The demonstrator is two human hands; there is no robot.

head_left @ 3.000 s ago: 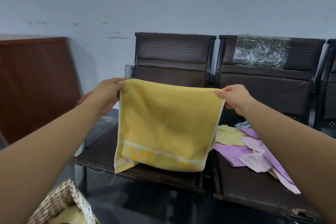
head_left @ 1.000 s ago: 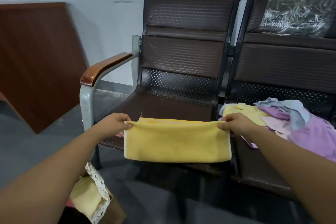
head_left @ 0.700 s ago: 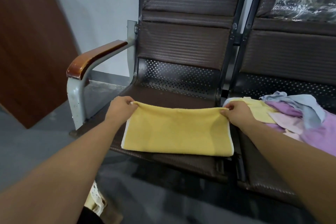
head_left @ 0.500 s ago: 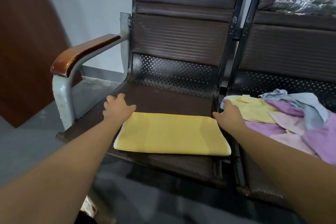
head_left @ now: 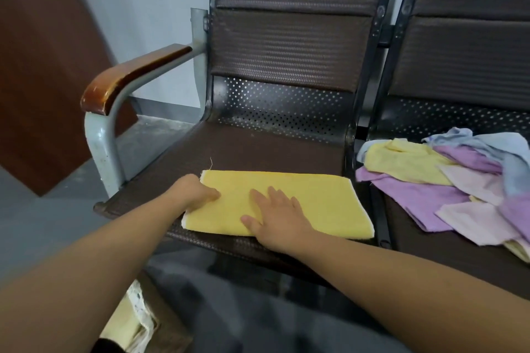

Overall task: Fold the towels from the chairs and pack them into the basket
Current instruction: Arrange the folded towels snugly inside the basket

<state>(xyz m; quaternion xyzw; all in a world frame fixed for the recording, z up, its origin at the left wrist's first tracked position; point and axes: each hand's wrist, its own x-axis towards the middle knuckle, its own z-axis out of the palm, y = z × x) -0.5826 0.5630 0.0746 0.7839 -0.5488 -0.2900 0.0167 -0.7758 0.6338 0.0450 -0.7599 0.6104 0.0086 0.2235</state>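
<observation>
So the yellow towel (head_left: 329, 203) lies folded flat on the bench (head_left: 258, 152), under both hands: the left hand (head_left: 198, 192) curls round its left edge, thumb on top, and the right hand (head_left: 278, 215) rests flat on its middle, fingers spread. Off to the right of the right hand sits a loose pile of towels (head_left: 430, 180).

A pale grey-blue wall (head_left: 149, 8) stands behind linked dark brown chairs (head_left: 286, 46) with perforated metal backs and one wood-topped armrest (head_left: 134, 71). A reddish-brown wooden board (head_left: 43, 66) stands at the left on the grey floor (head_left: 43, 209).
</observation>
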